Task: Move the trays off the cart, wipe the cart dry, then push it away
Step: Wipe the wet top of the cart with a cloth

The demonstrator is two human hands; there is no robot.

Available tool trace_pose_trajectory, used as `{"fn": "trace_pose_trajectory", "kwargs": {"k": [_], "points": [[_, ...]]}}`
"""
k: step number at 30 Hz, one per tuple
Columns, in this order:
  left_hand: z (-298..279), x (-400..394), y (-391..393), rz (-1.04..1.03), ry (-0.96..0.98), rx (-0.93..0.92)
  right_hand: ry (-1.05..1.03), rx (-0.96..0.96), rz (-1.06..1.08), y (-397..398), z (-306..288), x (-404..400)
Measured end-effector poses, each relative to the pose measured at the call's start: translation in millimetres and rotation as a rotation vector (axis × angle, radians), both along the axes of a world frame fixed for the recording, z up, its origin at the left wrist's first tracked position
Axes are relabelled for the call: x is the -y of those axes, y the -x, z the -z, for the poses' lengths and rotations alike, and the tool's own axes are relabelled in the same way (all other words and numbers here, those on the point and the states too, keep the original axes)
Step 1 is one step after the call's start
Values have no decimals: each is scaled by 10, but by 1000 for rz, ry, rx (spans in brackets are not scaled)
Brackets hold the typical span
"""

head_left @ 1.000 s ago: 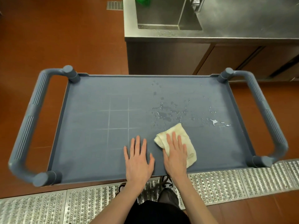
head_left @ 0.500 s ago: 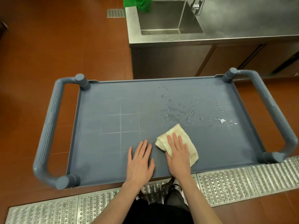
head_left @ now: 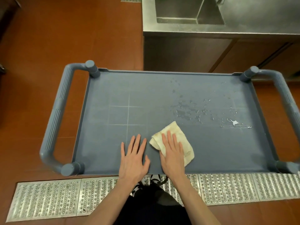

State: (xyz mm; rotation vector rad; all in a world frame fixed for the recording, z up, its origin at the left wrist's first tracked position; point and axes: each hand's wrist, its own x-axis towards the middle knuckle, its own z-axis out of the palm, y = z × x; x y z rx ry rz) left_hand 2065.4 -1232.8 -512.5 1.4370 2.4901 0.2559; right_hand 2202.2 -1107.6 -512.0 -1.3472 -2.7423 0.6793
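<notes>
Cart (head_left: 113, 143): blue-grey plastic, flat top with low raised rim, looped handle at each end; faint pale grid lines left of centre. Stands on red-brown floor (head_left: 48, 38), near edge over a metal grate (head_left: 48, 198), far right edge near a steel sink unit (head_left: 186, 51). Open floor to the left and far left. Water drops (head_left: 191, 111) scattered right of centre. Cloth (head_left: 177, 132): cream, folded, on the top, just short of the drops. Right hand (head_left: 172, 153): flat, fingers straight, pressing the cloth. Left hand (head_left: 134, 158): flat, fingers spread, on bare top beside the cloth.

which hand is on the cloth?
The right hand, pressing flat on the cream cloth. The left hand lies flat on the bare cart top.
</notes>
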Motion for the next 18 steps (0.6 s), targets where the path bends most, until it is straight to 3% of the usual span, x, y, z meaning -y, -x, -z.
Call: {"fn": "trace_pose_trajectory", "kwargs": {"k": [4,10,18], "points": [[-4,14,-12,-12,-1,1,-16,-29,-118,176,2,172],[-41,-6,5,-47,-34,29,-53,-19,-128,87,-6,30],[-59,-49,-20,-68,-51,43,-55,13,29,-327,14,-359]]}}
